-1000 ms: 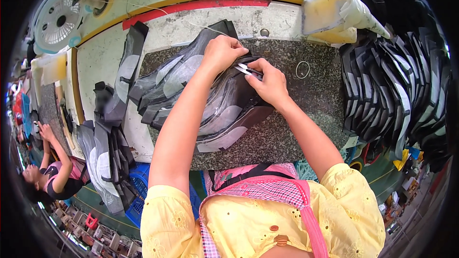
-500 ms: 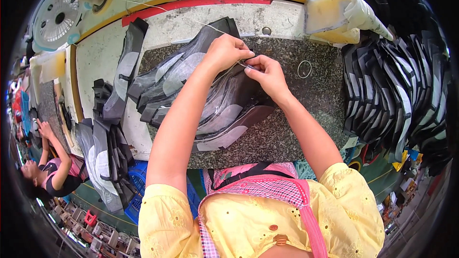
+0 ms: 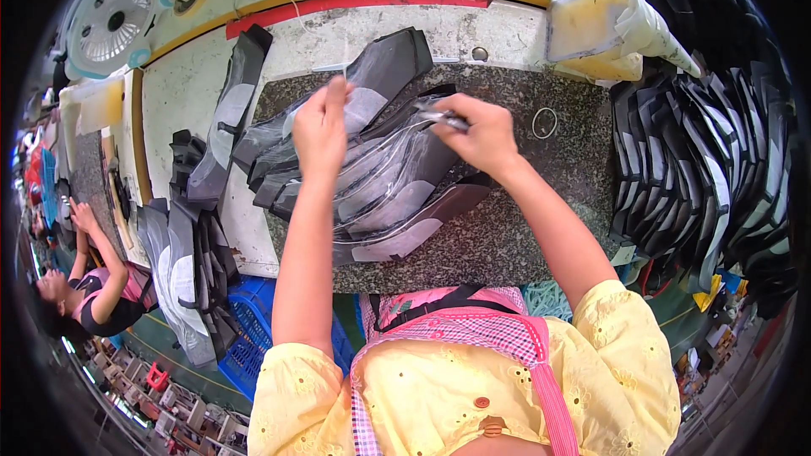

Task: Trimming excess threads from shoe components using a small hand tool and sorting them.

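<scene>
Left hand (image 3: 319,127) raised over fanned stack of dark shoe-upper pieces (image 3: 372,181), fingertips pinched, apparently on fine thread. Right hand (image 3: 477,131) closed round small metal tool (image 3: 443,120), tip at top piece. Stack lies mid granite slab (image 3: 507,245). Rubber ring (image 3: 545,123) just beside right hand; more cut pieces (image 3: 701,169) racked further right. Best here, likely: keep thread taut, tool low.

A white fan (image 3: 114,21) stands far left, a rubber ring (image 3: 544,123) lies on the granite slab (image 3: 507,236).
</scene>
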{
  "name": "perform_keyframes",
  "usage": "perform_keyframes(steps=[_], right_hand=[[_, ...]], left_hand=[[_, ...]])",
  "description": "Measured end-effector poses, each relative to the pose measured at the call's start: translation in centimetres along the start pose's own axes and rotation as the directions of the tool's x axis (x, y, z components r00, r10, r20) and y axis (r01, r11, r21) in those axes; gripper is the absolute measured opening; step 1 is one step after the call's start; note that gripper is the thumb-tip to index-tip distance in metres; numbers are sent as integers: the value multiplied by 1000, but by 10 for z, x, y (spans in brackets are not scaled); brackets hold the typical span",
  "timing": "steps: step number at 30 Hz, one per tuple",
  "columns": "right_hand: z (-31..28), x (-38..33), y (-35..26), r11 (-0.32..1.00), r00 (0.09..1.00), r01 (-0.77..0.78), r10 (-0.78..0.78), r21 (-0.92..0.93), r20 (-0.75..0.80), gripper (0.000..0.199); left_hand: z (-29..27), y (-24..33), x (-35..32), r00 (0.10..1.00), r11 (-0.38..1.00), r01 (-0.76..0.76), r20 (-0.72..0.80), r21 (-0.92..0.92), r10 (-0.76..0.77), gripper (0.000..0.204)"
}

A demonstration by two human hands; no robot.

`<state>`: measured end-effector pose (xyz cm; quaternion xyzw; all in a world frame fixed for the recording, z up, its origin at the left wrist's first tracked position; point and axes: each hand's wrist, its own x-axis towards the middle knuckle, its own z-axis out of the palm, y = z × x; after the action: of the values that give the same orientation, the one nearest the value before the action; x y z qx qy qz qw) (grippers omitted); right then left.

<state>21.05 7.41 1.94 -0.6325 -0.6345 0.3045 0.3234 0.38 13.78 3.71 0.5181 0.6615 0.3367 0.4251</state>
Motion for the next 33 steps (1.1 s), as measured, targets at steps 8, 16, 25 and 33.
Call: perform_keyframes(steps=[8,16,25,33], right_hand=[[23,5,1,981,984,174,-168,-91,63,18],[40,-13,-17,832,776,554,-516,-1,361,37],[61,-3,-53,824,765,566,-533,19,361,30],[87,33,-80,855,794,409,-162,-319,586,25]], left_hand=[[0,-11,-63,796,727,-598,148,337,586,11],[-23,-31,-58,887,807,-460,165,370,430,13],[-81,-60,-103,900,839,-389,353,380,257,71],[-68,-55,-118,939,746,-327,290,580,186,93]])
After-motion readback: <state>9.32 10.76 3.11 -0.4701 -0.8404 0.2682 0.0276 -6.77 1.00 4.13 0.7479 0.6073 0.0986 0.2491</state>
